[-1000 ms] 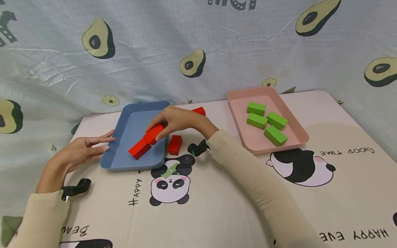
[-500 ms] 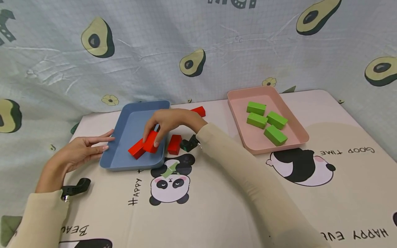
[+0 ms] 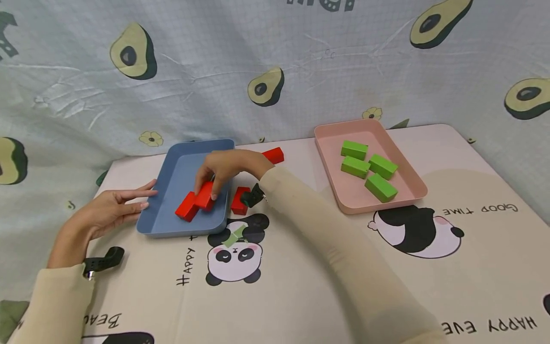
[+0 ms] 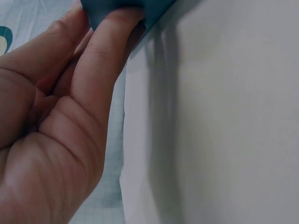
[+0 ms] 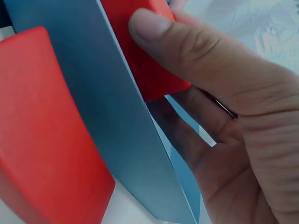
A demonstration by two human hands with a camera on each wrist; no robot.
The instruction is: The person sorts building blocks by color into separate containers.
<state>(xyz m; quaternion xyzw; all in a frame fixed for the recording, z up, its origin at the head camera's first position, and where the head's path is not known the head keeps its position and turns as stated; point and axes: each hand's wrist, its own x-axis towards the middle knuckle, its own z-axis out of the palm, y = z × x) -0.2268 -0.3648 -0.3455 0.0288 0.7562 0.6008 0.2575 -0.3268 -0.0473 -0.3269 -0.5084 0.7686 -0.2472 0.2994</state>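
In the head view, my right hand (image 3: pixel 223 167) pinches a red block (image 3: pixel 204 195) between thumb and fingers, low over the blue tray (image 3: pixel 178 165). That block overlaps a second red block (image 3: pixel 186 207) lying in the tray. The right wrist view shows the thumb (image 5: pixel 154 28) against the face of the held red block (image 5: pixel 149 60), beyond the tray wall (image 5: pixel 112 102). At the tray's left side, my left hand (image 3: pixel 109 210) holds the rim, index finger over the wall and thumb at its outside. In the left wrist view its fingertips meet the blue tray corner (image 4: pixel 112 7).
A red block (image 3: pixel 238 200) lies just right of the blue tray, partly behind the right wrist camera. Farther back is another red block (image 3: pixel 273 155). The pink tray (image 3: pixel 331 177) at the right holds several green blocks (image 3: pixel 381 188). A patterned curtain (image 3: pixel 193 71) hangs behind the table.
My right hand has moved slightly left and nearer with the red block, turning it. The block now overlaps the other one in the tray, which has turned a little. The left hand stays at the rim.
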